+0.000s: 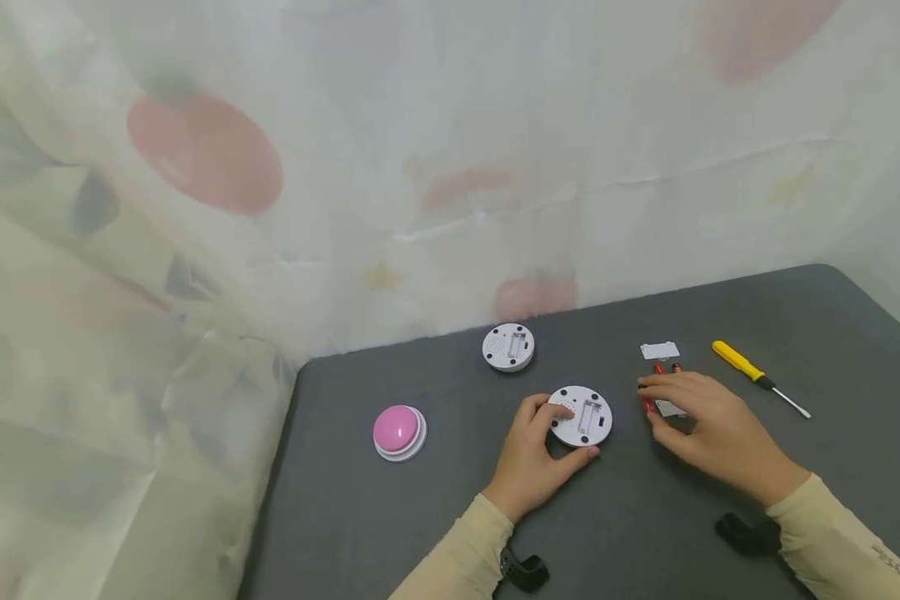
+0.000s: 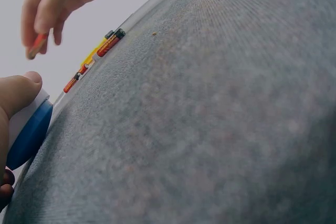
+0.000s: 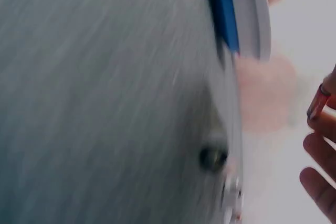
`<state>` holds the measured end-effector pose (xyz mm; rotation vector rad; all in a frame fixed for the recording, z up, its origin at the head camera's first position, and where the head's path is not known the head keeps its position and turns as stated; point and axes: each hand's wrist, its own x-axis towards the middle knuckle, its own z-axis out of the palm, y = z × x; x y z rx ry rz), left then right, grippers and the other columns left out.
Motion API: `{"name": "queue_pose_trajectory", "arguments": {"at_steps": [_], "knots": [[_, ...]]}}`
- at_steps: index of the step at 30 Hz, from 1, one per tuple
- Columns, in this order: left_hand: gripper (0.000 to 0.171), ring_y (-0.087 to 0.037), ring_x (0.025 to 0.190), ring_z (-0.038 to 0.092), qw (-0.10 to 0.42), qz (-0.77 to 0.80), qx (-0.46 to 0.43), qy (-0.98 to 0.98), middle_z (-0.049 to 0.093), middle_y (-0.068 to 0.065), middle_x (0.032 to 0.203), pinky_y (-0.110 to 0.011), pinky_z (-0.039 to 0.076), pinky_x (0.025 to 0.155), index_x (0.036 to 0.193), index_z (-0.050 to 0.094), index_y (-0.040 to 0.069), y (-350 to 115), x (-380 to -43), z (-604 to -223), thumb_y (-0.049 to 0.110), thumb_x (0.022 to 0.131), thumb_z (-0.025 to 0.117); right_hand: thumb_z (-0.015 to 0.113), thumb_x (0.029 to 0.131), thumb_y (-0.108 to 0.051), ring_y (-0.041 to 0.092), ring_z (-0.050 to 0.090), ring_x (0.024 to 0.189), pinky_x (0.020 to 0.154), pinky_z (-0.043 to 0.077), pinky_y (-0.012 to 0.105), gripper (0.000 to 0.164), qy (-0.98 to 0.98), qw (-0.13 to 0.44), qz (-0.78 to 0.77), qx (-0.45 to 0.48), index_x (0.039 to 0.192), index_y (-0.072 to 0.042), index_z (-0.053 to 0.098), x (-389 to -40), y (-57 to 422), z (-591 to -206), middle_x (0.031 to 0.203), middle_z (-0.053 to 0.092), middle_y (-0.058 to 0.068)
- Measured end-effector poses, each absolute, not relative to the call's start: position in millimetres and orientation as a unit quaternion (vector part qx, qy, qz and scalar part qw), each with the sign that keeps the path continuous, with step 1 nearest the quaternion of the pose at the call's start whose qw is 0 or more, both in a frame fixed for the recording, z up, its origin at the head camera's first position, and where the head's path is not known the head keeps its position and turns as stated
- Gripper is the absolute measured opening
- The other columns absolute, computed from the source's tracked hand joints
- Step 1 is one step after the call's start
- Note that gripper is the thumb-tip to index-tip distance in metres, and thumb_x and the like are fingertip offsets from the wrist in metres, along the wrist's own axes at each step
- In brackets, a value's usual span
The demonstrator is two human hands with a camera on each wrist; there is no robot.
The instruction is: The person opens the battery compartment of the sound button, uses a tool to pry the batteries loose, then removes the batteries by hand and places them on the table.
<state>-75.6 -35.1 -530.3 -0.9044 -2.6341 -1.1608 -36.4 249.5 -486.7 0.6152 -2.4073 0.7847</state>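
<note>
My left hand [image 1: 528, 462] grips a round white push-button [image 1: 581, 415] turned underside up, fingers on its far rim and thumb on its near rim. Its battery bay is uncovered, and no battery shows in it. In the left wrist view a blue dome [image 2: 32, 135] faces the table. To the right, my right hand [image 1: 720, 429] pinches a red battery [image 3: 318, 102] above the table. Beneath and beyond that hand lie more red batteries [image 2: 110, 43] and a white cover plate [image 1: 671, 408], partly hidden by the fingers.
Another white cover plate [image 1: 660, 351] lies behind the batteries. A yellow-handled screwdriver [image 1: 738, 360] lies at the right. A second upturned button [image 1: 508, 347] sits near the table's back edge, and a pink button [image 1: 397, 428] stands upright at the left. A patterned curtain [image 1: 450, 167] hangs behind.
</note>
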Motion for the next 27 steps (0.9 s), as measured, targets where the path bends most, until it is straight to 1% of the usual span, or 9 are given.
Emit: {"name": "queue_pose_trajectory", "arguments": {"at_steps": [3, 5, 7, 10, 15, 19, 22, 25, 27], "knots": [[0.05, -0.016, 0.127, 0.059, 0.065, -0.385, -0.297, -0.871, 0.055, 0.0, 0.14, -0.033, 0.053, 0.106, 0.127, 0.065, 0.023, -35.7, -75.4, -530.9, 0.043, 0.09, 0.093, 0.079, 0.096, -0.029, 0.025, 0.067, 0.116, 0.113, 0.028, 0.007, 0.032, -0.885, 0.268, 0.297, 0.237, 0.121, -0.009, 0.08, -30.4, 265.0, -492.6, 0.123, 0.077, 0.002], [0.05, -0.016, 0.128, 0.059, 0.065, -0.386, -0.296, -0.871, 0.055, 0.0, 0.14, -0.033, 0.053, 0.106, 0.127, 0.065, 0.023, -35.9, -75.2, -531.4, 0.043, 0.09, 0.093, 0.067, 0.105, -0.046, 0.017, 0.066, 0.115, 0.109, 0.03, 0.005, 0.041, -0.883, 0.275, 0.298, 0.238, 0.119, -0.009, 0.081, -24.8, 275.2, -499.0, 0.121, 0.077, 0.002], [0.05, -0.015, 0.128, 0.059, 0.064, -0.387, -0.297, -0.871, 0.055, 0.0, 0.141, -0.032, 0.053, 0.106, 0.128, 0.065, 0.023, -36.1, -74.2, -532.1, 0.043, 0.091, 0.092, 0.052, 0.109, -0.058, 0.007, 0.064, 0.114, 0.107, 0.031, 0.004, 0.058, -0.882, 0.28, 0.294, 0.239, 0.115, -0.009, 0.081, -17.4, 285.4, -507.2, 0.117, 0.078, 0.002], [0.049, -0.014, 0.128, 0.059, 0.06, -0.388, -0.298, -0.87, 0.055, 0.001, 0.141, -0.032, 0.053, 0.106, 0.128, 0.065, 0.023, -37.6, -70.5, -534.2, 0.044, 0.091, 0.092, 0.05, 0.108, -0.063, -0.005, 0.06, 0.117, 0.104, 0.032, 0.002, 0.059, -0.886, 0.275, 0.29, 0.237, 0.109, -0.013, 0.081, -4.0, 299.5, -522.7, 0.114, 0.077, 0.002], [0.049, -0.013, 0.126, 0.06, 0.06, -0.389, -0.301, -0.869, 0.055, 0.002, 0.139, -0.031, 0.053, 0.104, 0.127, 0.065, 0.024, -42.8, -61.8, -540.6, 0.044, 0.091, 0.091, 0.07, 0.104, -0.057, -0.009, 0.058, 0.119, 0.1, 0.037, 0.003, 0.035, -0.893, 0.243, 0.286, 0.248, 0.108, -0.023, 0.08, 9.6, 312.6, -545.4, 0.117, 0.077, -0.004], [0.049, -0.012, 0.125, 0.06, 0.065, -0.391, -0.298, -0.869, 0.055, 0.003, 0.139, -0.03, 0.054, 0.103, 0.126, 0.065, 0.024, -44.1, -57.3, -546.1, 0.045, 0.091, 0.092, 0.059, 0.107, -0.06, -0.002, 0.062, 0.115, 0.1, 0.039, 0.005, 0.038, -0.892, 0.239, 0.278, 0.266, 0.106, -0.027, 0.08, 9.5, 313.6, -554.2, 0.119, 0.076, -0.007], [0.05, -0.012, 0.125, 0.06, 0.073, -0.388, -0.294, -0.87, 0.055, 0.005, 0.138, -0.029, 0.053, 0.102, 0.125, 0.065, 0.025, -40.8, -56.8, -550.1, 0.046, 0.089, 0.092, 0.061, 0.106, -0.06, 0.004, 0.065, 0.109, 0.096, 0.041, 0.007, 0.035, -0.897, 0.233, 0.26, 0.271, 0.104, -0.031, 0.079, 7.7, 317.3, -557.4, 0.119, 0.074, -0.009], [0.05, -0.012, 0.124, 0.06, 0.084, -0.384, -0.3, -0.869, 0.055, 0.005, 0.137, -0.027, 0.053, 0.102, 0.125, 0.064, 0.025, -35.1, -59.6, -553.4, 0.046, 0.089, 0.093, 0.082, 0.097, -0.053, 0.008, 0.066, 0.105, 0.093, 0.043, 0.008, 0.021, -0.904, 0.228, 0.241, 0.268, 0.104, -0.033, 0.078, 7.0, 323.1, -558.8, 0.119, 0.073, -0.009], [0.051, -0.011, 0.123, 0.061, 0.091, -0.383, -0.303, -0.868, 0.055, 0.005, 0.136, -0.026, 0.052, 0.102, 0.124, 0.064, 0.025, -31.4, -61.7, -554.9, 0.046, 0.088, 0.093, 0.094, 0.088, -0.042, 0.006, 0.065, 0.103, 0.091, 0.043, 0.007, 0.023, -0.91, 0.226, 0.235, 0.257, 0.102, -0.036, 0.078, 6.9, 324.9, -558.7, 0.118, 0.072, -0.01]]}}
